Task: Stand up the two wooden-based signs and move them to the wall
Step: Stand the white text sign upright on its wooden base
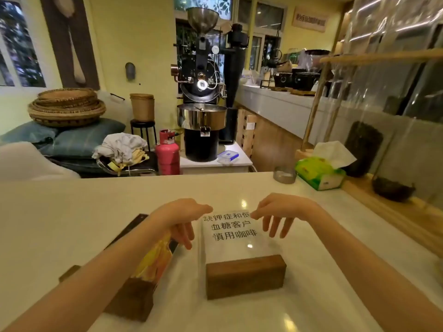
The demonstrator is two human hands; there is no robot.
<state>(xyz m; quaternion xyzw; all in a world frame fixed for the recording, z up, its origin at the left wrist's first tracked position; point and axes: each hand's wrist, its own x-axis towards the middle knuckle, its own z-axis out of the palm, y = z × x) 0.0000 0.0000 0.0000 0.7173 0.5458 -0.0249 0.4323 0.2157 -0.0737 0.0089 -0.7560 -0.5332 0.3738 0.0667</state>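
A clear acrylic sign [227, 233] with black Chinese lettering lies back on the white counter [72, 212], its dark wooden base [245, 276] nearest me. My left hand [182, 216] has its thumb on the panel's far left corner. My right hand [278, 212] pinches the far right corner, its other fingers hanging spread. A second sign [155, 257], with a yellow-orange picture, lies flat under my left forearm. Its wooden base [130, 300] is at the lower left. The wall side is to the right, behind a wooden ledge [383, 212].
A green tissue pack [318, 173] and a small glass dish [284, 174] sit at the counter's far right corner. Dark objects stand on the ledge behind a clear panel. A dark flat strip [129, 230] lies left of the picture sign. Beyond the counter stand a coffee roaster [202, 97] and a pink gas cylinder [167, 154].
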